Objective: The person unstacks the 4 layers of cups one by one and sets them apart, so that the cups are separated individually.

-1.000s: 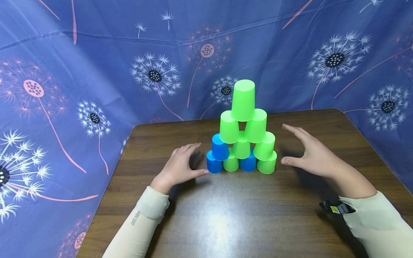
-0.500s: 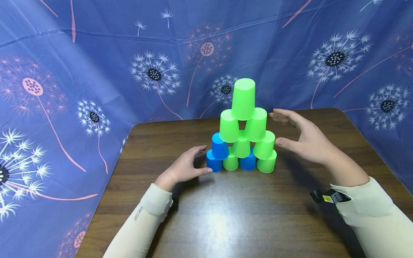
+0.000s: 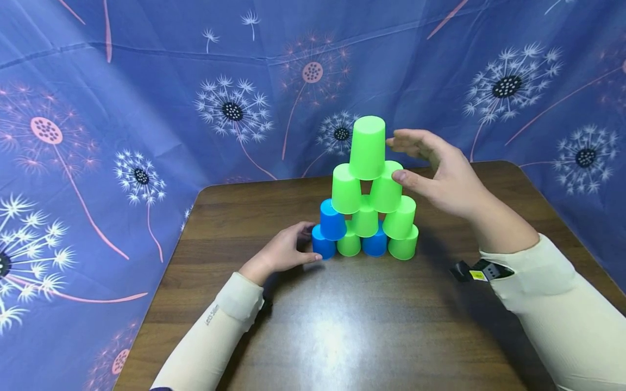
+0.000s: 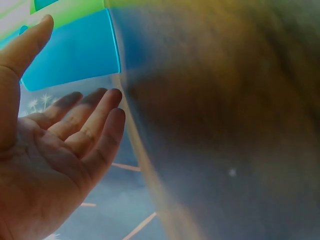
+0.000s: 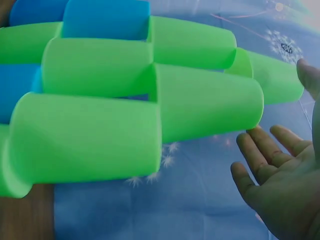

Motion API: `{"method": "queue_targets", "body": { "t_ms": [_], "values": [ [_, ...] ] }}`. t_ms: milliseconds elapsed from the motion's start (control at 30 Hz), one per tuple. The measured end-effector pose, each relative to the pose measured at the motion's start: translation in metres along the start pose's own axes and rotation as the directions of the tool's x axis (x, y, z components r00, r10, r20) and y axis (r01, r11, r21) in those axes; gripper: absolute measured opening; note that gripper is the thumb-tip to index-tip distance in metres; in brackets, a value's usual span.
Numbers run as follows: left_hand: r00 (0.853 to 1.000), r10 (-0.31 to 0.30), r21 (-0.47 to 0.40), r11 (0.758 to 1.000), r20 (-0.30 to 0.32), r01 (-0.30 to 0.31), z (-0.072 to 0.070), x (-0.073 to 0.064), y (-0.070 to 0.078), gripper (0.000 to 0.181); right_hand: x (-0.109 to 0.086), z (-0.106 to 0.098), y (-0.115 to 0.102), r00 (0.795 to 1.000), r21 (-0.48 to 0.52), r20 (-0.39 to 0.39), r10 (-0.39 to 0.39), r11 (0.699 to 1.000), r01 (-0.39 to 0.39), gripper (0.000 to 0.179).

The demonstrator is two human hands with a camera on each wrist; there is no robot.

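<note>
Green and blue cups stand upside down in a four-tier pyramid. A green cup (image 3: 368, 147) forms its top, with two more green ones below it. My right hand (image 3: 447, 174) hovers to the right of the top cup, fingers spread and thumb apart, holding nothing. The right wrist view shows that palm (image 5: 285, 185) beside the upper cups. At the lower left corner is a blue cup (image 3: 323, 244); my left hand (image 3: 281, 250) has its thumb and fingers around its side. In the left wrist view the fingers are loosely bent, apart from the blue cup (image 4: 75, 50).
The pyramid stands on a brown wooden table (image 3: 313, 326). Another blue cup (image 3: 332, 220) sits in the second tier at its left end. A blue cloth (image 3: 171, 92) with dandelion prints hangs behind and along the left side.
My right hand has risen and moved left, from beside the lower tiers to beside the top cup. My left hand has edged right, closer to the lower left blue cup. The cups have stayed put.
</note>
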State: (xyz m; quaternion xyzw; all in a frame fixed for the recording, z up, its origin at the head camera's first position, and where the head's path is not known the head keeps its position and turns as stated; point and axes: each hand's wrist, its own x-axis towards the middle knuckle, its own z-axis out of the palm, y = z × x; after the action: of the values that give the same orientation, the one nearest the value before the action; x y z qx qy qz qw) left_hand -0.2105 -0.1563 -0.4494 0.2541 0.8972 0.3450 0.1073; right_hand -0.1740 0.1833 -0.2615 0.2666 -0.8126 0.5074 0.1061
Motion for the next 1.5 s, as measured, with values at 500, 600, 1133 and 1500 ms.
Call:
{"method": "queue_targets", "body": {
  "t_ms": [500,600,1133,1500],
  "values": [
    [0.998,-0.057,0.007,0.998,0.008,0.057,0.006,0.011,0.000,0.065,0.022,0.006,-0.019,1.000,-0.008,-0.002,0.018,1.000,-0.018,0.056],
    [0.998,-0.059,0.001,0.998,0.007,0.059,0.006,0.011,0.000,0.062,0.025,0.008,-0.020,0.999,-0.023,0.008,0.032,0.999,-0.032,0.058],
    [0.998,-0.063,0.018,0.998,0.005,0.063,0.008,0.012,0.000,0.054,0.038,0.018,0.015,0.996,-0.074,0.009,0.093,0.993,-0.092,0.051],
    [0.997,-0.081,0.017,0.997,0.013,0.080,0.007,0.012,-0.001,0.056,0.028,0.017,-0.024,0.992,0.034,-0.125,0.023,0.999,-0.019,0.042]
  ]
}}
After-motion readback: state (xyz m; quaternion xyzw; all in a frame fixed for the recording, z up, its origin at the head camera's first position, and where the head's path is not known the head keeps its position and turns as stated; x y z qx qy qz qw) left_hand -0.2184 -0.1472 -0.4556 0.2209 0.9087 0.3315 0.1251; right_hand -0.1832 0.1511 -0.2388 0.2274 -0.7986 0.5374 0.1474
